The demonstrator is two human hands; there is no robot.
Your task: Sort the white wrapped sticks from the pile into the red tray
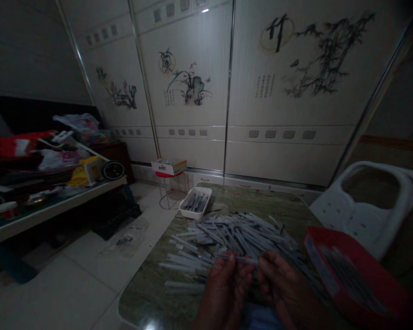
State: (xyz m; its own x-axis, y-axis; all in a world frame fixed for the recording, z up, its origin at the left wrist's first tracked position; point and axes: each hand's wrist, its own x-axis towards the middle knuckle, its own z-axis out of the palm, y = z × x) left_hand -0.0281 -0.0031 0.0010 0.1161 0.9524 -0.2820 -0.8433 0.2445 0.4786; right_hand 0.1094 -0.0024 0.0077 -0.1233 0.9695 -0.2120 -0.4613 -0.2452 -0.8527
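Between my two hands, near the table's front, is a thin, pale, translucent stick (245,260) that looks like a pen or a narrow tube. The fingers of my left hand (223,286) pinch one end of it. My right hand (284,282) has its thumb and fingers closed on the other end. Just beyond my hands spreads a large loose pile of similar pale and dark sticks (234,231). In the dim light their exact kind is hard to tell.
A white tray (182,208) of dark sticks stands at the far left of the green table (144,293). At right is a red bin (326,233) with more sticks, beside a white chair (361,220). Beyond stands a stool with a box (168,168); a cluttered bench (89,190) is left.
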